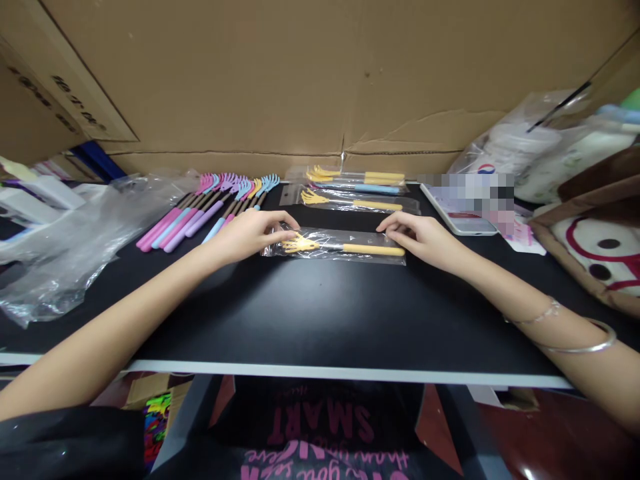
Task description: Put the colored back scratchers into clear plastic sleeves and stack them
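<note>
A yellow back scratcher with a metal shaft lies in a clear plastic sleeve on the black table, its claw pointing left. My left hand is at the sleeve's upper left end, thumb and fingers closed on the film beside the claw. At the opposite end, my right hand has its fingers curled and pressed together over the sleeve's upper right corner, by the handle's tip. Just beyond lies another bagged yellow back scratcher. Behind it, more bagged back scratchers in yellow and blue are stacked.
Several unbagged back scratchers fan out at the left, beside crumpled clear plastic. A phone, a bagged cup and a brown-edged bag stand right. A cardboard wall closes off the back.
</note>
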Demonstrator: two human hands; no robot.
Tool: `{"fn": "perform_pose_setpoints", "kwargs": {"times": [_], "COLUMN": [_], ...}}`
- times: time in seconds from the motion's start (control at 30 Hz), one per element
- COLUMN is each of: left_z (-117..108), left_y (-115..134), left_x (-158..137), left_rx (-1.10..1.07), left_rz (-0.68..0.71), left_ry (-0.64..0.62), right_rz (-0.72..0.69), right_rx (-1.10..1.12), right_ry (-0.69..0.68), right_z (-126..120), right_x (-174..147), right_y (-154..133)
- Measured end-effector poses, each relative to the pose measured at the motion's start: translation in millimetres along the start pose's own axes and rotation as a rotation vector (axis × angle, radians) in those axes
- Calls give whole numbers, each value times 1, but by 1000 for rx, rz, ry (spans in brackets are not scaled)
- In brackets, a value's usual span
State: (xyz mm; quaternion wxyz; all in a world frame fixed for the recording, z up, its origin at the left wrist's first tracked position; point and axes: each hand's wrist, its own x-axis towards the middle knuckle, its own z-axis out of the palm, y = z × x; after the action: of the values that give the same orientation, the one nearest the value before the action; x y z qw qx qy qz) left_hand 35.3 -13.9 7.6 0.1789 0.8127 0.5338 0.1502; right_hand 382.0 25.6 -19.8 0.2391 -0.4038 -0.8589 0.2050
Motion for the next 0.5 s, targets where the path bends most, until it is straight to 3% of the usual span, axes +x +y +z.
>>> {"fn": "perform_pose_setpoints", "kwargs": {"times": [0.2, 0.5], "left_z": [-11, -11], "left_y": [-8, -1], "left_x": [0, -1], "left_rx": [191, 172], "left_rz": [-94, -103], "left_ry": [-31, -76], "right_rz": [-28, -40], "right_rx": [-37, 7], "right_ry": [14, 25], "right_z": [0, 1], "right_x": [0, 0], "right_y": [1, -1]}}
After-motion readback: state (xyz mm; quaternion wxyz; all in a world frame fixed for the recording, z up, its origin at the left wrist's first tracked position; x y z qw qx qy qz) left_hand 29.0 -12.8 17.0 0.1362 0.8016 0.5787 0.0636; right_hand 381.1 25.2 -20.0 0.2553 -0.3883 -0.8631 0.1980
